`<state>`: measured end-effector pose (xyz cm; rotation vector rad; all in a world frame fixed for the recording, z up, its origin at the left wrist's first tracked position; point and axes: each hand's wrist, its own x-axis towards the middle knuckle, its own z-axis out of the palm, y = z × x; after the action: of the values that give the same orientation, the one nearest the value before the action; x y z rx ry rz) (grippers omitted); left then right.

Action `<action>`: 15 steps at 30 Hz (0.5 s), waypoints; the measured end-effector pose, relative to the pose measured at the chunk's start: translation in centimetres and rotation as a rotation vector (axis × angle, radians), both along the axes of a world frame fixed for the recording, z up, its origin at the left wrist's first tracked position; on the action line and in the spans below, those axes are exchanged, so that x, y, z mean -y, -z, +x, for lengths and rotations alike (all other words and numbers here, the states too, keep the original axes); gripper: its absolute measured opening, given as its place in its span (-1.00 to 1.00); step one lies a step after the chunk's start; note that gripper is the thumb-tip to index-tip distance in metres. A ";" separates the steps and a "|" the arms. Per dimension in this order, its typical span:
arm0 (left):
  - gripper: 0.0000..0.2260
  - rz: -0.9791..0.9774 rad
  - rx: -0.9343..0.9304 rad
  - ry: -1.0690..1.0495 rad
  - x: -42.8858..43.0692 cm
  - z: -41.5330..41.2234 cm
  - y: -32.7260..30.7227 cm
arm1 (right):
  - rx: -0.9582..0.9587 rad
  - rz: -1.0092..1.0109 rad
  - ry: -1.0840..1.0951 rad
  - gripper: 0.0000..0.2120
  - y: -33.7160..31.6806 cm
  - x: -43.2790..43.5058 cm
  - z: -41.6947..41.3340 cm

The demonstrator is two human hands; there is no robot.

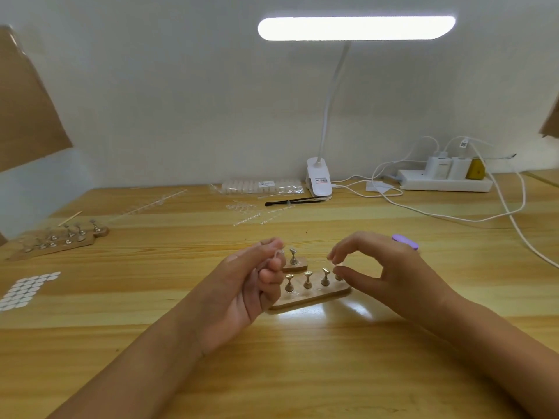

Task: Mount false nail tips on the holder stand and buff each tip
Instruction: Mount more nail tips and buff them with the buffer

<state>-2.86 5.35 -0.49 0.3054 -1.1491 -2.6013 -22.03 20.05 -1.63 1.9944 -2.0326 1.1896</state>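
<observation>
left hand [242, 285] pinched a clear nail tip [277, 254]; right hand [384, 267] fingers curled apart over the holder stand [311, 293]; a purple buffer [405, 241] lay behind.

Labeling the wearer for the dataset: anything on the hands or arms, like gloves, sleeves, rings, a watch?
Nothing worn that shows. The left hand and right hand are bare, no gloves, and no rings visible on the sides facing the camera. Both forearms are bare down to the frame's bottom edge: no sleeves, watch or bands.
</observation>
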 end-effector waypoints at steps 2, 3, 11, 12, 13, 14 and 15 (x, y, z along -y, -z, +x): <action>-0.69 -0.024 -0.007 0.001 0.1 0.0 0.0 | -0.005 0.010 0.001 -0.83 0.1 0.1 0.2; -0.70 -0.036 -0.005 -0.001 0.1 0.0 0.0 | -0.007 0.018 0.007 -0.84 0.2 0.2 0.2; -0.65 -0.033 0.001 -0.086 0.1 0.0 -0.1 | -0.013 0.094 0.078 -0.51 0.4 0.3 0.9; -0.65 -0.023 0.004 -0.095 0.0 0.0 -0.1 | -0.009 0.095 0.090 -0.50 0.3 0.3 1.0; -0.68 -0.015 0.006 -0.100 0.0 0.0 -0.1 | -0.005 0.095 0.099 -0.50 0.3 0.3 1.0; -0.73 -0.012 0.008 -0.103 0.0 -0.1 -0.1 | 0.000 0.096 0.105 -0.51 0.2 0.3 1.1; -0.79 -0.009 0.012 -0.106 -0.1 -0.1 -0.1 | 0.002 0.097 0.106 -0.52 0.2 0.3 1.1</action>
<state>-2.98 5.43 -0.38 0.3708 -1.1170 -2.5047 -20.92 19.71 -1.80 1.8982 -2.2072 1.0936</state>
